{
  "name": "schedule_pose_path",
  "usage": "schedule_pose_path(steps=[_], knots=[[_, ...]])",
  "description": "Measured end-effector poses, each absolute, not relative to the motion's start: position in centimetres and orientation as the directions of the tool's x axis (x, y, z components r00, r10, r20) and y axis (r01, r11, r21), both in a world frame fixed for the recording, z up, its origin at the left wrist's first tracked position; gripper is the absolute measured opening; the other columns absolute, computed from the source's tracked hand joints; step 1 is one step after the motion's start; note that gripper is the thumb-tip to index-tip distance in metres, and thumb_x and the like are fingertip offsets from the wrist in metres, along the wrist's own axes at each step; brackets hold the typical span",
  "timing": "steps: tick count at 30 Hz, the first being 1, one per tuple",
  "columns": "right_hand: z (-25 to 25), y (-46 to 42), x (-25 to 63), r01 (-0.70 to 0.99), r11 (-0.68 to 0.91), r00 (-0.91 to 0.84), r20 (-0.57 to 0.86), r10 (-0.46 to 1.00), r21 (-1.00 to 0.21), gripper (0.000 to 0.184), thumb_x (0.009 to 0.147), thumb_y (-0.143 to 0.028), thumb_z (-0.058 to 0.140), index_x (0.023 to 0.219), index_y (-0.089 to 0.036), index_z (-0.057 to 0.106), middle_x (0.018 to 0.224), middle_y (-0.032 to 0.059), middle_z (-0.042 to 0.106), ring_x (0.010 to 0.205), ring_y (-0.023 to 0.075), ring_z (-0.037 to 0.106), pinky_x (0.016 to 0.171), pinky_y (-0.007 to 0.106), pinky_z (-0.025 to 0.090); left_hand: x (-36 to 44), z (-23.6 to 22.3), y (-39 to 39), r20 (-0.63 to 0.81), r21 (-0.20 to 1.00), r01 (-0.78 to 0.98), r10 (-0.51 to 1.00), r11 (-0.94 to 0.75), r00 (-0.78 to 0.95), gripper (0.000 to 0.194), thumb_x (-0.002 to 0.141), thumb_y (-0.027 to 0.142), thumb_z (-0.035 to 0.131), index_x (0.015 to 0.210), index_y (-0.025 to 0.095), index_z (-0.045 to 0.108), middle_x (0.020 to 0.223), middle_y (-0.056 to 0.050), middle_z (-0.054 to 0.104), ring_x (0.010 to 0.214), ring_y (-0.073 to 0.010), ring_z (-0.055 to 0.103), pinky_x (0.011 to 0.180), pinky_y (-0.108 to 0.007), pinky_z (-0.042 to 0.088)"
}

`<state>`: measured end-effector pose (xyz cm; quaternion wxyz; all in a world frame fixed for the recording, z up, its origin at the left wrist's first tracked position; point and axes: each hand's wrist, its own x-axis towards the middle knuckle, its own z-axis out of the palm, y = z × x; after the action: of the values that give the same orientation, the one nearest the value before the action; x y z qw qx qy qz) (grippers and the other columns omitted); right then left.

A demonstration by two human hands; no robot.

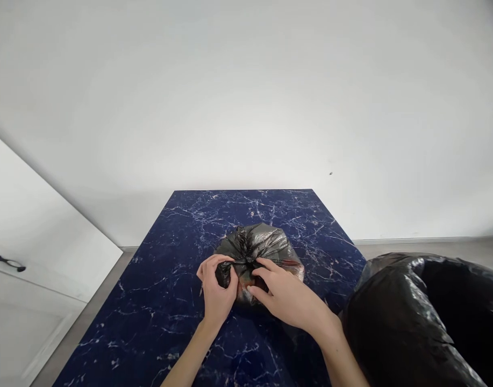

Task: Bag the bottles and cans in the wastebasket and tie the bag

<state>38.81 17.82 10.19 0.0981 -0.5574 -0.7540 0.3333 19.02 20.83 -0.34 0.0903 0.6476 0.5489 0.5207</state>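
A filled black plastic garbage bag (272, 239) sits on a blue marble-patterned table (161, 269), its top gathered into a twisted knot. Reddish and pale contents show faintly through the thin film. On the left of the knot, my left hand (217, 282) pinches a loose fold of the plastic between thumb and fingers. From the other side my right hand (284, 290) grips the bag at the knot, fingers curled and the thumb lower on the near side. What lies under the fingertips is partly hidden.
A large open black bag (395, 312) stands at the right, close against the table's edge. To the left is a white cabinet (40, 231) with a dark handle (8, 263). A white wall (246, 107) rises behind the table.
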Motion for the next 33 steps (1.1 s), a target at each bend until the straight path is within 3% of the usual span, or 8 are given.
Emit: schedule_pose_path(steps=[8,13,20,26,33], knots=[[10.2,17.9,38.6,0.786,0.161,-0.353,-0.22,0.909,-0.596,0.046,0.111,-0.046,0.043,0.137,-0.021,0.07,0.161,0.0142,0.05,0.108,0.0312,0.076,0.092,0.047,0.06,18.9,-0.9,21.0,0.524,0.74,0.593,0.826,-0.318,-0.21,0.01,0.098,0.028,0.059,0.108,0.027,0.062,0.106,-0.006,0.069,0.109,-0.0282,0.066,0.107,-0.047,0.046],[10.5,17.7,38.8,0.793,0.157,-0.355,-0.236,0.905,-0.588,0.045,0.111,-0.047,0.044,0.138,-0.02,0.069,0.156,0.0131,0.054,0.104,0.0296,0.075,0.087,0.044,0.059,18.9,-1.1,21.0,0.489,0.773,0.562,0.841,-0.295,-0.231,0.009,0.1,0.03,0.058,0.107,0.027,0.062,0.105,-0.006,0.067,0.107,-0.028,0.065,0.103,-0.046,0.049],[10.8,17.6,39.2,0.806,0.123,-0.315,-0.244,0.917,-0.579,0.046,0.11,-0.047,0.047,0.148,-0.023,0.06,0.141,0.013,0.066,0.118,0.0325,0.07,0.092,0.041,0.055,18.7,-1.1,21.0,0.446,0.823,0.497,0.855,-0.275,-0.266,0.009,0.099,0.026,0.055,0.107,0.027,0.059,0.109,-0.006,0.066,0.108,-0.0259,0.066,0.097,-0.04,0.052],[11.3,17.5,39.5,0.815,0.101,-0.306,-0.274,0.912,-0.571,0.049,0.11,-0.044,0.051,0.154,-0.023,0.055,0.125,0.012,0.073,0.105,0.0303,0.072,0.08,0.036,0.05,18.6,-0.5,21.0,0.422,0.849,0.457,0.86,-0.265,-0.286,0.008,0.097,0.026,0.055,0.103,0.026,0.06,0.104,-0.005,0.066,0.1,-0.0238,0.066,0.092,-0.037,0.052],[12.1,17.4,40.0,0.815,0.108,-0.311,-0.271,0.911,-0.57,0.065,0.099,-0.032,0.07,0.159,-0.026,0.047,0.112,0.0078,0.074,0.1,0.0283,0.071,0.076,0.032,0.046,18.2,0.9,21.7,0.409,0.87,0.42,0.856,-0.26,-0.316,0.006,0.095,0.027,0.055,0.1,0.025,0.059,0.099,-0.004,0.064,0.093,-0.0216,0.064,0.086,-0.033,0.053]])
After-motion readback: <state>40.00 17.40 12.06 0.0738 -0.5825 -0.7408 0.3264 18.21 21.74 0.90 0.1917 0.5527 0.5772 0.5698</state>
